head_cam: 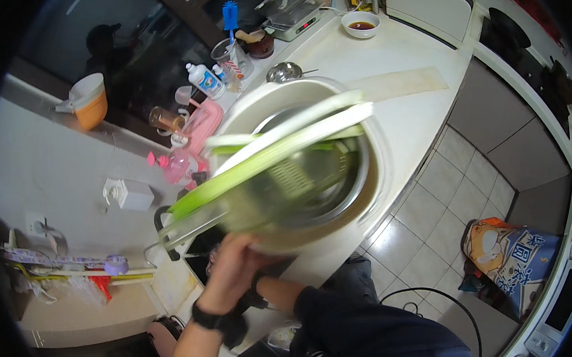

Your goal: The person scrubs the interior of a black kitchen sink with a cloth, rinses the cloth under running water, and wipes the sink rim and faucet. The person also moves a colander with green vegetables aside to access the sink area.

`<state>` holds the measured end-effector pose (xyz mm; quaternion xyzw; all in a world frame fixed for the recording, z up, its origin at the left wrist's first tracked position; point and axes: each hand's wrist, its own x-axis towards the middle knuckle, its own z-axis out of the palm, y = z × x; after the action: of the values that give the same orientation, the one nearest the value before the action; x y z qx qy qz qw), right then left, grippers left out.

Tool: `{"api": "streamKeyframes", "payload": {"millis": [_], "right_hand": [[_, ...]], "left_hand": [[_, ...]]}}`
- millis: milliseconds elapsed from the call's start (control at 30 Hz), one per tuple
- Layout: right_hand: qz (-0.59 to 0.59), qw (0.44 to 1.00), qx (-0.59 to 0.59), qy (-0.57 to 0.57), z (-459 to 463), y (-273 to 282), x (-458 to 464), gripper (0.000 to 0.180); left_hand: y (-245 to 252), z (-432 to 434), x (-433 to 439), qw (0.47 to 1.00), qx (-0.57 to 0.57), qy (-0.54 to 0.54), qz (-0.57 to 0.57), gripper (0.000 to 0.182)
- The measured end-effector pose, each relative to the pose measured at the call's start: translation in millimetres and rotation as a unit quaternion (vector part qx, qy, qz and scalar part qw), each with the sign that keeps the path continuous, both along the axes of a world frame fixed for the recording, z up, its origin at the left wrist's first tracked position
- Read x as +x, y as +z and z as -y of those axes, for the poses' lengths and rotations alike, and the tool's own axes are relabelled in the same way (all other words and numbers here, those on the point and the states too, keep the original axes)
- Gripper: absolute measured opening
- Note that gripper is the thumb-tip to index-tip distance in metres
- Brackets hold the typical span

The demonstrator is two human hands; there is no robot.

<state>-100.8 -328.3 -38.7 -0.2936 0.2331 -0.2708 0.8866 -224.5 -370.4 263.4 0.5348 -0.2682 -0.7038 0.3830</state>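
Note:
Long white-and-green vegetable stalks (277,155), celery or leek, lie across a see-through plastic draining basket (291,179) with a slotted base. Both are motion-blurred. My left hand (233,259), with a black band at its wrist, grips the basket's near edge. My right forearm reaches in from the right, a dark band at its wrist. The right hand is mostly hidden behind the left, so its grip cannot be made out. Beneath the basket sits a round steel basin (360,183) inside a white sink or tub (383,170).
A steel ladle (284,72) rests beyond the sink. Farther back stands a white bowl of dark liquid (361,25). Left are a white bottle (206,80), a pink soap bottle (177,166) and a knife-like black handle (165,232). A printed bag (504,258) stands on the floor.

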Motion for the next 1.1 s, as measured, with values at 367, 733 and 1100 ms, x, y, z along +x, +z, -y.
{"api": "streamKeyframes", "payload": {"millis": [367, 733, 1100], "right_hand": [[0.068, 0.995, 0.025, -0.065, 41, -8, 21, 0.008], [0.032, 0.995, 0.094, -0.022, 104, 32, 3, 0.019], [0.060, 0.997, 0.058, -0.004, 72, 26, 38, 0.017]], "left_hand": [[-154, 138, -161, 0.983, 0.047, -0.122, -0.128, 0.043], [-192, 147, -167, 0.990, 0.066, -0.057, -0.114, 0.093], [-148, 106, -51, 0.957, -0.161, -0.237, 0.058, 0.072]]}}
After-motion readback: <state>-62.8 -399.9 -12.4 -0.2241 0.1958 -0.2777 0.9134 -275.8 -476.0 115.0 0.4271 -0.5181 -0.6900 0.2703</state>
